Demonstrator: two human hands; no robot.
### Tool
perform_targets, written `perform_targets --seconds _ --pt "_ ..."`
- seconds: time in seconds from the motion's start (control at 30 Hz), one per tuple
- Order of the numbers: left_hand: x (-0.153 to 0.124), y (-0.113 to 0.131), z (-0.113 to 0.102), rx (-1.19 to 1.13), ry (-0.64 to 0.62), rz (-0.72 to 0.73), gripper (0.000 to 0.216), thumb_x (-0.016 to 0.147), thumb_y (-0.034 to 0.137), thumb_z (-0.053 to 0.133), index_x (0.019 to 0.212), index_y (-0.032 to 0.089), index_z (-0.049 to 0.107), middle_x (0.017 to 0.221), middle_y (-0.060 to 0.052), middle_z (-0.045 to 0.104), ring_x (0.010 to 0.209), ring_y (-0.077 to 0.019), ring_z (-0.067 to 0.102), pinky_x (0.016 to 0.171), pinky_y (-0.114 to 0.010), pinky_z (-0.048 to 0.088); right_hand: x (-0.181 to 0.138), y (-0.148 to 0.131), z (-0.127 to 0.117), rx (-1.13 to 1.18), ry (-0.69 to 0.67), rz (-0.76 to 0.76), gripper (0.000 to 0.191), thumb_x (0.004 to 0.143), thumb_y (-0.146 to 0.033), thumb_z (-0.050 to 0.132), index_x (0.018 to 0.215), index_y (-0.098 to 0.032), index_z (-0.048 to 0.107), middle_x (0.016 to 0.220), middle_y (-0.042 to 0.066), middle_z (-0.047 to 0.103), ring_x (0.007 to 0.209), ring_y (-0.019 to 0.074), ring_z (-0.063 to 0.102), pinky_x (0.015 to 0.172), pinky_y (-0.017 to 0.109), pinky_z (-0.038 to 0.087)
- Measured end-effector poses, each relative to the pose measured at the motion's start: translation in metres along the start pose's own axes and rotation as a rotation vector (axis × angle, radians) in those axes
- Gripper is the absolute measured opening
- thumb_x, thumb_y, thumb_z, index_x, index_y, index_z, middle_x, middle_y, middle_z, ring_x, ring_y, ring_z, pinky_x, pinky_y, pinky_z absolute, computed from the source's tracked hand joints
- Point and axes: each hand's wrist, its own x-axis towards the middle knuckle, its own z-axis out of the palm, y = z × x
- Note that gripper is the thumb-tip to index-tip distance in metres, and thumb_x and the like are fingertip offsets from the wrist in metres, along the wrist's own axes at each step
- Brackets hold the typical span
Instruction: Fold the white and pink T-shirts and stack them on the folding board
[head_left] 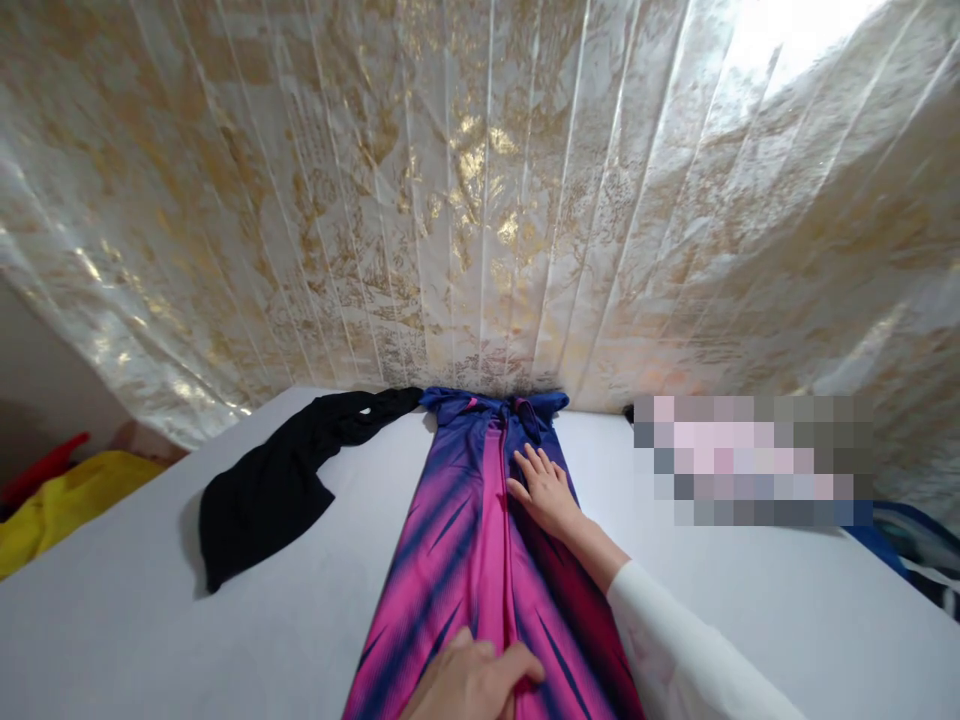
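A long pink, purple and navy garment [442, 545] lies stretched out on the white table in front of me. Its navy top end is bunched near the curtain, and a bright pink strip runs down its middle. My right hand [546, 490] rests flat on the upper right part of it, fingers spread, holding nothing. Lower down, at the bottom edge of the view, my left hand [472, 682] is curled at the pink strip, apparently pinching the cloth. Its fingertips are partly hidden.
A crumpled black garment [262, 495] lies on the white table [292, 640] to the left. Yellow cloth [82, 500] is beyond the left edge. A blurred-out item [750, 460] sits at the right, beside dark blue cloth [881, 535]. A shiny gold-patterned curtain [480, 200] hangs behind.
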Motion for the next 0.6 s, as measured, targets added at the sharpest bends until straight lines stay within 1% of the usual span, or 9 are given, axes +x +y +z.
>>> perform_targets --seconds 0.07,0.13,0.2,0.27,0.3,0.33,0.4,0.47,0.6 --pt "-0.004 0.010 -0.020 0.012 -0.008 -0.065 0.029 0.078 0.021 0.070 0.106 0.028 0.064 0.078 0.003 0.068 0.074 -0.0187 0.062 0.075 -0.029 0.044 -0.029 -0.006 -0.007 0.025 -0.015 -0.059 0.054 0.095 -0.037 0.044 0.146 -0.018 0.039 0.157 0.011 0.029 0.146 0.0268 0.020 0.114 0.047 0.025" --pt "-0.010 0.016 -0.033 -0.014 0.001 -0.081 0.027 0.078 0.013 0.065 0.101 0.027 0.066 0.085 0.002 0.067 0.081 -0.0187 0.060 0.082 -0.032 0.043 -0.066 -0.009 -0.009 0.067 -0.028 -0.134 0.053 0.094 -0.033 0.044 0.146 -0.021 0.039 0.157 0.007 0.029 0.147 0.0229 0.018 0.114 0.043 0.026" --pt "-0.015 0.012 -0.039 -0.028 0.020 -0.061 0.025 0.081 0.012 0.061 0.101 0.027 0.067 0.097 0.000 0.067 0.091 -0.0194 0.060 0.090 -0.035 0.042 -0.101 -0.008 -0.006 0.117 -0.028 -0.196 0.051 0.096 -0.033 0.041 0.146 -0.022 0.039 0.157 0.007 0.030 0.146 0.0225 0.020 0.114 0.045 0.028" --pt "-0.016 -0.003 -0.040 0.027 0.061 -0.034 0.029 0.088 0.017 0.057 0.115 0.027 0.064 0.123 -0.004 0.062 0.113 -0.0229 0.055 0.100 -0.041 0.038 -0.125 -0.005 0.002 0.119 -0.029 -0.200 0.052 0.097 -0.039 0.040 0.146 -0.023 0.039 0.156 0.008 0.031 0.146 0.0247 0.022 0.114 0.048 0.028" --pt "-0.013 -0.014 -0.040 0.074 0.081 -0.031 0.034 0.092 0.021 0.054 0.125 0.026 0.058 0.137 -0.007 0.054 0.124 -0.0250 0.049 0.104 -0.044 0.035 -0.131 -0.003 0.006 0.098 -0.029 -0.181 0.054 0.097 -0.043 0.041 0.147 -0.023 0.039 0.156 0.008 0.031 0.145 0.0262 0.022 0.114 0.049 0.027" --pt "-0.009 -0.027 -0.040 0.126 0.093 -0.034 0.039 0.096 0.027 0.050 0.135 0.025 0.051 0.148 -0.009 0.044 0.134 -0.0264 0.040 0.108 -0.046 0.031 -0.132 -0.001 0.009 0.071 -0.027 -0.160 0.057 0.096 -0.046 0.043 0.147 -0.023 0.038 0.157 0.009 0.030 0.145 0.0278 0.022 0.114 0.051 0.026" --pt "0.004 -0.055 -0.041 0.210 0.089 -0.089 0.049 0.100 0.038 0.042 0.145 0.020 0.038 0.155 -0.012 0.031 0.141 -0.0269 0.030 0.110 -0.048 0.029 -0.124 0.003 0.014 0.017 -0.016 -0.127 0.062 0.094 -0.052 0.044 0.149 -0.023 0.036 0.157 0.008 0.027 0.146 0.0296 0.020 0.115 0.052 0.024" --pt "0.020 -0.080 -0.043 0.272 0.077 -0.147 0.054 0.101 0.044 0.038 0.147 0.017 0.035 0.155 -0.013 0.030 0.143 -0.0273 0.027 0.111 -0.049 0.027 -0.105 0.006 0.016 -0.023 -0.009 -0.117 0.064 0.095 -0.055 0.041 0.149 -0.023 0.034 0.158 0.008 0.027 0.146 0.0296 0.019 0.115 0.052 0.022" --pt "0.052 -0.117 -0.047 0.325 0.124 -0.182 0.053 0.101 0.046 0.036 0.148 0.021 0.035 0.155 -0.010 0.030 0.143 -0.0257 0.027 0.112 -0.046 0.025 -0.054 0.020 0.016 -0.048 -0.019 -0.118 0.062 0.096 -0.054 0.038 0.149 -0.022 0.035 0.158 0.008 0.027 0.146 0.0281 0.018 0.115 0.050 0.021"
